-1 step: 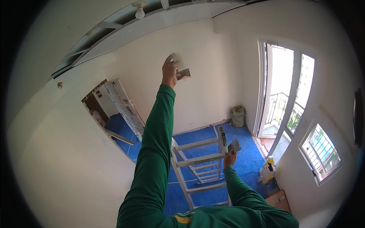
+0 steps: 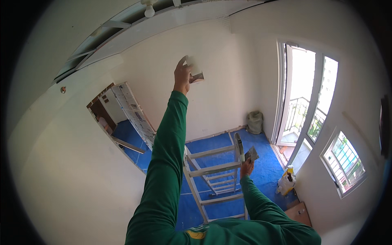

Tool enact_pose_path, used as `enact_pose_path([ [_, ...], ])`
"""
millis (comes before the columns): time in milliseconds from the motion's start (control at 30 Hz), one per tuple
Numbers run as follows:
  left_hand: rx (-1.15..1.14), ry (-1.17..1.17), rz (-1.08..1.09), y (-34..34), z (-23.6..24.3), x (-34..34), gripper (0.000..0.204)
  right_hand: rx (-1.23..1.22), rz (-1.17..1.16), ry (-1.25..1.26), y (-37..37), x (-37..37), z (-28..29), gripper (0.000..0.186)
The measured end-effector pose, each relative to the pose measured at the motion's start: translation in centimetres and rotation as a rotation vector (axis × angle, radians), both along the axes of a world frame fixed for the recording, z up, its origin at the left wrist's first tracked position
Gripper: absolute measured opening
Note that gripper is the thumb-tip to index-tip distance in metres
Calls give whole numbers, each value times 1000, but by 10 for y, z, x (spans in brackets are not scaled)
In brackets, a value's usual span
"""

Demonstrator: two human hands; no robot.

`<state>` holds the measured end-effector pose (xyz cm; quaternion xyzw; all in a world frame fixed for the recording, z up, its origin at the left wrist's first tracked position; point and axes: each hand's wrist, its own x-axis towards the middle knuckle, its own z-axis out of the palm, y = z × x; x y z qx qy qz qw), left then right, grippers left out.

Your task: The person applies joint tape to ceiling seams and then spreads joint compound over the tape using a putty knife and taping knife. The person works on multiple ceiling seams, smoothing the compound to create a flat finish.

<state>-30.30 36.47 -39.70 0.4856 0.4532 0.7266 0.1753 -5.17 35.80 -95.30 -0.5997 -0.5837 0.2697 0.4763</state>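
My left hand (image 2: 182, 76) is raised high in front of the white wall (image 2: 220, 98), fingers closed on a flat scraper (image 2: 196, 77) whose blade is stained brown; its upper part is blurred and pale. Lower on the right, my right hand (image 2: 247, 166) grips another flat metal scraper (image 2: 252, 153), held up beside the top end of an aluminium stepladder (image 2: 214, 168). Both of my arms are in green sleeves. Whether the right hand also touches the ladder I cannot tell.
A bulb (image 2: 149, 10) hangs by the open ceiling edge. Left, a person (image 2: 103, 122) shows in a doorway beside a paper-covered door (image 2: 132, 112). Right are a glass door (image 2: 304, 85), window (image 2: 343, 161), sack (image 2: 255, 121), white-and-yellow container (image 2: 286, 182) and board (image 2: 297, 212) on blue floor covering (image 2: 265, 147).
Both hands and their scrapers sit very slightly higher in the picture than a moment before. Both grips look the same.
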Motion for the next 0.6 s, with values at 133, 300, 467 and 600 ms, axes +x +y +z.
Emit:
enact_pose_path([
  [133, 7, -24, 27, -18, -25, 8, 49, -72, 96, 695, 4, 8, 25, 39],
  [300, 5, -4, 66, -29, -60, 2, 49, -118, 79, 557, -5, 16, 64, 38],
  [467, 37, 85, 102, -39, -85, -1, 65, -37, 33, 911, 10, -6, 78, 39],
  [600, -14, 13, 23, -52, -96, 7, 62, 5, -35, 904, 14, -12, 72, 40],
])
